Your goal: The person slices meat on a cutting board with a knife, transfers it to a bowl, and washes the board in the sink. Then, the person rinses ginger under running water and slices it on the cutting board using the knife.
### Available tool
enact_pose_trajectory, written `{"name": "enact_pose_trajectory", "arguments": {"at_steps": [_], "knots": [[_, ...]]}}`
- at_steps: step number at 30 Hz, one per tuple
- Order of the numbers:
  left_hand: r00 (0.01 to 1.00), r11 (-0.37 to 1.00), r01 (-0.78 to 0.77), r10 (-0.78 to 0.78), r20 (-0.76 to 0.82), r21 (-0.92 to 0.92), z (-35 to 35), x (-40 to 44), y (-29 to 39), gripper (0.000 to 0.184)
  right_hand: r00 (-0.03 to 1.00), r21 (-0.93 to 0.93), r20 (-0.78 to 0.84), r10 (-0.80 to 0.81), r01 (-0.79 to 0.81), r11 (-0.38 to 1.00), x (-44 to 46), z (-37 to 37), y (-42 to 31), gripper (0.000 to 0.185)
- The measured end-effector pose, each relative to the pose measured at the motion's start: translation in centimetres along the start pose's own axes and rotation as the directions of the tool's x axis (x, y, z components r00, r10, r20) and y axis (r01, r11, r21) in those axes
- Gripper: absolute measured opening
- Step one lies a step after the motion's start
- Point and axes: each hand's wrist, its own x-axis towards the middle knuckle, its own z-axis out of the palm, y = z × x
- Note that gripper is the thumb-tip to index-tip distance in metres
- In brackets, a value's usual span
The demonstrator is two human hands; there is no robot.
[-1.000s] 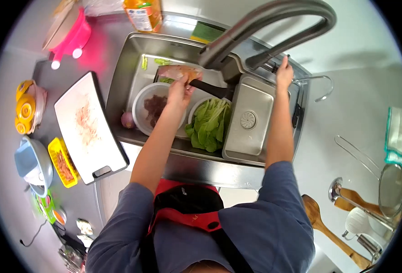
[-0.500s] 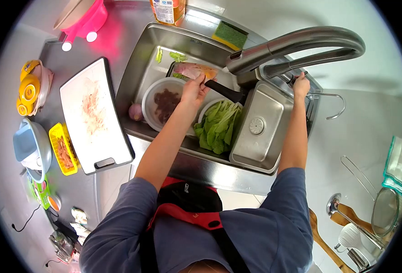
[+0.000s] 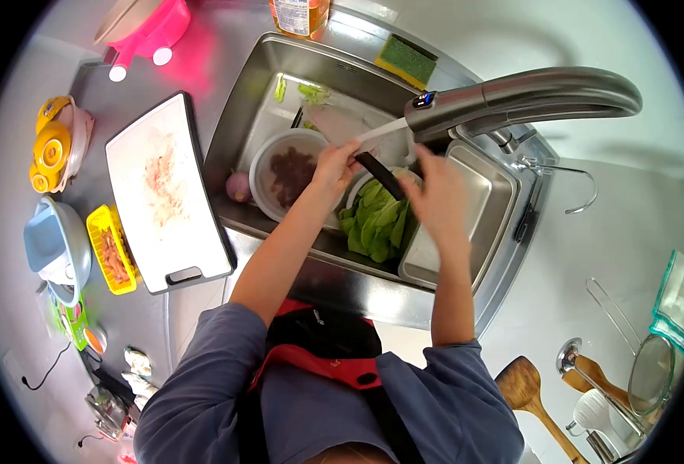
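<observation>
My left hand (image 3: 332,172) is closed around a kitchen knife near where its black handle (image 3: 380,176) meets the broad blade (image 3: 342,124). The knife hangs over the sink (image 3: 237,100), and water (image 3: 380,136) from the faucet (image 3: 512,100) runs onto the blade. Beside the handle's end is my right hand (image 3: 440,193), blurred, its thumb and fingers apart with nothing seen in them. Below the knife are a white bowl (image 3: 258,182) with dark pieces in liquid and a bunch of leafy greens (image 3: 374,220).
A stained white cutting board (image 3: 195,240) lies left of the sink, near a yellow basket (image 3: 121,282) of meat. A purple onion (image 3: 238,187) sits in the sink. A metal strainer tray (image 3: 465,232) fills the sink's right side; a sponge (image 3: 407,60) lies behind.
My right hand has left the faucet base and come leftward beside the knife handle. Water now runs from the faucet onto the blade. My left hand keeps its grip on the knife.
</observation>
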Motion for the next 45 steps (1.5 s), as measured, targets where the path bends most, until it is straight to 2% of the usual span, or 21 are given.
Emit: {"name": "enact_pose_trajectory", "arguments": {"at_steps": [4, 7, 11, 12, 13, 14, 16, 18, 20, 25, 27, 29, 30, 34, 36, 37, 39, 40, 42, 43, 45], "knots": [[1.0, 0.999, -0.029, 0.029, 0.003, 0.023, 1.0, -1.3, -0.2, 0.026, 0.975, -0.049, 0.187, -0.116, 0.127, 0.991, -0.3, 3.6, -3.1, 0.049], [0.998, 0.99, -0.058, 0.056, 0.015, 0.126, -0.5, 0.3, -0.3, 0.029, 0.975, -0.224, 0.2, -0.097, 0.141, 0.964, -1.0, 5.8, -3.2, 0.053], [0.983, 0.952, -0.167, 0.182, -0.036, 0.255, -0.9, -0.2, 4.2, 0.04, 0.989, -0.102, 0.097, -0.111, 0.12, 0.987, -1.5, 5.3, -2.6, 0.045], [0.97, 0.92, -0.24, 0.243, 0.032, 0.311, -2.2, 0.9, 4.8, 0.042, 0.953, 0.465, 0.285, 0.099, -0.228, 0.855, -1.0, 5.5, -2.2, 0.043], [0.959, 0.895, -0.277, 0.281, 0.04, 0.35, -2.6, 1.0, 5.5, 0.041, 0.834, 0.766, 0.533, 0.143, -0.548, 0.337, -0.4, 5.8, -1.9, 0.041], [0.945, 0.865, -0.317, 0.324, 0.05, 0.388, -2.9, 1.0, 6.0, 0.04, 0.835, 0.767, 0.531, 0.142, -0.546, 0.338, 0.2, 6.0, -1.9, 0.041], [0.913, 0.812, -0.37, 0.407, 0.016, 0.452, -3.9, 0.8, 6.6, 0.037, 0.707, 0.683, 0.697, 0.122, -0.602, -0.413, 1.4, 6.5, -2.4, 0.03], [0.871, 0.749, -0.417, 0.491, -0.01, 0.515, -4.8, 0.7, 6.9, 0.035, 0.737, 0.629, 0.676, 0.002, -0.576, -0.522, 2.0, 8.4, -1.5, 0.02], [0.808, 0.705, -0.502, 0.589, -0.019, 0.5, -6.1, 0.7, 6.5, 0.031, 0.733, 0.366, 0.664, -0.148, -0.492, -0.79, 2.3, 9.7, -1.2, 0.015], [0.791, 0.712, -0.526, 0.61, -0.04, 0.464, -8.0, 0.8, 5.6, 0.034, 0.749, 0.045, 0.599, -0.283, -0.384, -0.922, 0.5, 8.2, -1.7, 0.017], [0.807, 0.744, -0.506, 0.587, -0.064, 0.435, -7.1, -0.4, 5.8, 0.036, 0.75, 0.013, 0.591, -0.297, -0.377, -0.926, -0.7, 7.1, -1.8, 0.017], [0.922, 0.936, -0.319, 0.343, -0.179, 0.151, -5.8, -1.4, 6.3, 0.041, 0.742, 0.007, 0.606, -0.285, -0.363, -0.932, -2.0, 5.8, -1.9, 0.018], [0.925, 0.937, -0.315, 0.339, -0.173, 0.153, -5.8, -1.0, 6.1, 0.041, 0.746, 0.01, 0.605, -0.278, -0.356, -0.934, -2.8, 5.1, -1.9, 0.018], [0.997, 0.98, -0.013, -0.001, -0.072, -0.199, -5.1, 3.0, 4.3, 0.043, 0.706, 0.372, 0.694, -0.141, -0.519, -0.769, -6.7, 1.1, -2.1, 0.023], [0.996, 0.951, 0.089, -0.09, 0.012, -0.296, -3.6, 4.6, 3.3, 0.042, 0.742, 0.807, 0.59, 0.318, -0.554, -0.204, -9.6, -2.2, -3.6, 0.036], [0.994, 0.958, 0.105, -0.105, 0.017, -0.268, -2.4, 5.0, 2.5, 0.041, 0.739, 0.809, 0.587, 0.332, -0.55, -0.206, -11.2, -2.5, -3.3, 0.036], [0.978, 0.923, 0.202, -0.208, 0.017, -0.329, -2.2, 9.8, 0.1, 0.037, 0.799, 0.621, 0.188, 0.571, -0.547, 0.562, -14.3, -2.6, -1.6, 0.045], [0.975, 0.921, 0.219, -0.222, 0.029, -0.321, -2.8, 12.3, -1.0, 0.037, 0.815, 0.513, 0.071, 0.575, -0.524, 0.68, -15.5, -1.2, 0.1, 0.045], [0.87, 0.768, 0.475, -0.336, 0.361, -0.43, -3.0, 15.0, -2.6, 0.034, 0.84, 0.283, -0.159, 0.518, -0.464, 0.839, -17.3, 1.6, 3.6, 0.046], [0.908, 0.732, 0.416, -0.363, 0.208, -0.539, 0.1, 11.9, -1.7, 0.03, 0.836, 0.28, -0.166, 0.524, -0.469, 0.838, -18.1, 3.3, 5.4, 0.046], [0.891, 0.672, 0.454, -0.325, 0.319, -0.584, -0.2, 12.8, -2.2, 0.026, 0.844, 0.145, -0.084, 0.53, -0.516, 0.844, -18.4, 6.3, 8.5, 0.05]]}}
